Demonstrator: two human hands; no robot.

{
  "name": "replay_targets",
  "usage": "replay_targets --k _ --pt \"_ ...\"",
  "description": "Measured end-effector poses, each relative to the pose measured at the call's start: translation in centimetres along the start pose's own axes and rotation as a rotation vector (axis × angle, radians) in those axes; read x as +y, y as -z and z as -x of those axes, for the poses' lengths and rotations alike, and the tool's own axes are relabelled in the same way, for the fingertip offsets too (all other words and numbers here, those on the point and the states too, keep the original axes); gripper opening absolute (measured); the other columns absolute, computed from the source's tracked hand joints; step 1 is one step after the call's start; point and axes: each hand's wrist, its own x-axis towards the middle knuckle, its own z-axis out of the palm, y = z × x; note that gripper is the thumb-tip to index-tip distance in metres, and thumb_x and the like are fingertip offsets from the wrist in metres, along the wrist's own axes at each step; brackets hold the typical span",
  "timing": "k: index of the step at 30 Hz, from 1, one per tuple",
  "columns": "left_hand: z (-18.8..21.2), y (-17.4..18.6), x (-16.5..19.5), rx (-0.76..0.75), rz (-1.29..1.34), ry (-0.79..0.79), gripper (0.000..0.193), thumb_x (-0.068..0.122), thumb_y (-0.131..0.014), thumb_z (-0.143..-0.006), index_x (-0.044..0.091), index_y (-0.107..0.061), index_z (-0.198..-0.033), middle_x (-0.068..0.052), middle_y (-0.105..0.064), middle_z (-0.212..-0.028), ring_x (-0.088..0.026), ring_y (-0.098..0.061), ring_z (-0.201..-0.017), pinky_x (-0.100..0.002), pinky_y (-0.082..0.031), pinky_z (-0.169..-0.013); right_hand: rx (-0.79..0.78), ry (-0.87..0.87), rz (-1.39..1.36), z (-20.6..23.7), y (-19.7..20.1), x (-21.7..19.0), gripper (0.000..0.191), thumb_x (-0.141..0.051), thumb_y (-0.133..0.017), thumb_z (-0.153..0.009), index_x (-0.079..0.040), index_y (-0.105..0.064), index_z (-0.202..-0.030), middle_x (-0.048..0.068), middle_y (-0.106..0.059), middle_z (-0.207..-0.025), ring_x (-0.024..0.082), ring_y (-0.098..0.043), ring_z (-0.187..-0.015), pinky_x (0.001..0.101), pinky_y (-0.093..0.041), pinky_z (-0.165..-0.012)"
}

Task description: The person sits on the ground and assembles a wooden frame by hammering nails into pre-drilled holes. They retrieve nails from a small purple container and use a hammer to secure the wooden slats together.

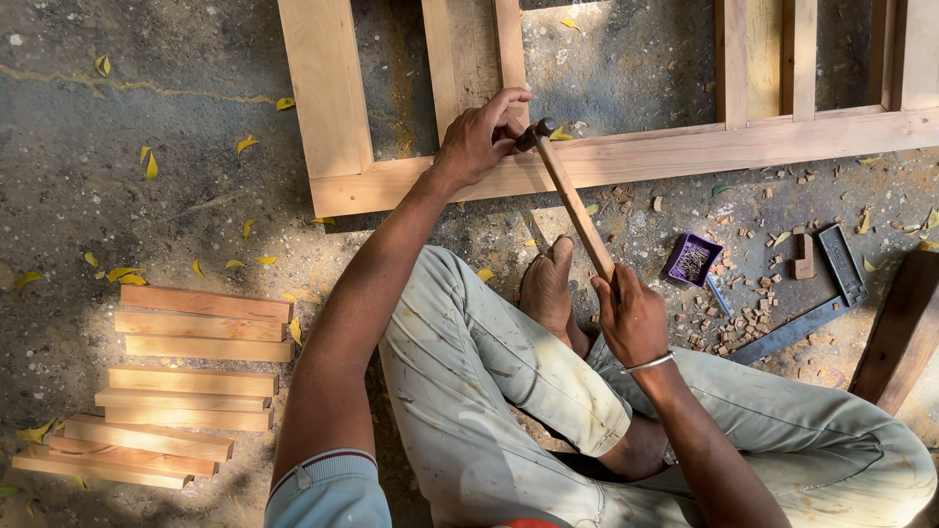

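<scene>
I am sitting cross-legged on the ground point(117, 117), and my right hand point(631, 318) is gripping the lower end of the hammer point(572, 200), fingers clenched around its wooden handle. The handle is slanting up and to the left, and the dark head is resting right at the frame point(685, 152), on the long bottom rail near where an upright meets it. My left hand point(479, 137) is lying on that rail just beside the hammer head, with the thumb and fingertips pinched together at the spot under the head; whatever they are pinching is too small for me to tell. My bare foot point(548, 288) is showing between my knees, just below the rail and next to the handle.

To my right, a small purple tray point(693, 259) of thin metal pieces is sitting among wood chips point(743, 318), and a dark square point(817, 298) is lying beside it with a small wooden block point(804, 256) inside its angle. To my left, well apart from the frame, cut slats point(176, 386) are lying stacked in a loose pile. Yellow leaves point(147, 161) are scattered over the ground.
</scene>
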Motion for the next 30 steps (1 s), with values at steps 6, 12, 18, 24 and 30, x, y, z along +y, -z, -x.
replay_targets --k 6,12,18,24,30 --pt "-0.1 -0.4 -0.7 -0.012 -0.022 0.023 0.068 0.016 -0.082 -0.086 0.018 -0.041 -0.141 0.003 -0.079 -0.087 -0.018 -0.077 -0.088 -0.042 -0.053 -0.089 0.076 0.126 -0.011 0.1 -0.1 0.8 0.031 -0.019 -0.066 -0.104 0.01 -0.056 -0.114 0.017 -0.062 -0.069 0.028 -0.061 -0.051 0.0398 -0.045 -0.044" --pt "-0.2 -0.6 -1.2 0.016 0.031 -0.025 0.063 0.017 -0.081 -0.087 0.016 -0.044 -0.138 0.003 -0.079 -0.092 -0.015 -0.077 -0.091 -0.04 -0.058 -0.086 -0.006 -0.034 -0.033 -0.6 1.1 -0.1 0.024 -0.019 -0.067 -0.103 0.004 -0.062 -0.106 0.016 -0.061 -0.065 0.027 -0.061 -0.05 0.04 -0.044 -0.047" --pt "0.1 0.2 -1.7 0.094 -0.085 -0.018 0.039 0.014 -0.076 -0.092 0.017 -0.061 -0.128 0.003 -0.078 -0.099 -0.014 -0.074 -0.097 -0.039 -0.058 -0.089 0.082 0.0 -0.031 -0.9 3.2 -1.1 0.023 -0.018 -0.068 -0.103 0.003 -0.063 -0.109 0.015 -0.062 -0.068 0.027 -0.061 -0.053 0.0397 -0.044 -0.049" --pt "0.5 0.7 -2.0 0.243 -0.409 -0.157 0.027 0.02 -0.077 -0.096 0.022 -0.072 -0.123 -0.003 -0.06 -0.135 -0.022 -0.053 -0.126 -0.049 -0.04 -0.106 0.098 0.112 0.039 -1.6 2.9 -1.2 0.028 -0.018 -0.069 -0.104 0.006 -0.06 -0.116 0.016 -0.061 -0.073 0.03 -0.061 -0.056 0.0407 -0.045 -0.051" --pt "0.3 0.3 -1.8 0.2 -0.524 -0.078 0.031 0.013 -0.076 -0.086 0.026 -0.078 -0.114 0.0 -0.058 -0.139 -0.024 -0.05 -0.131 -0.052 -0.034 -0.112 -0.028 0.043 0.093 -2.1 3.9 -1.7 0.021 -0.016 -0.071 -0.103 0.002 -0.06 -0.104 0.016 -0.059 -0.068 0.032 -0.061 -0.056 0.0432 -0.044 -0.052"
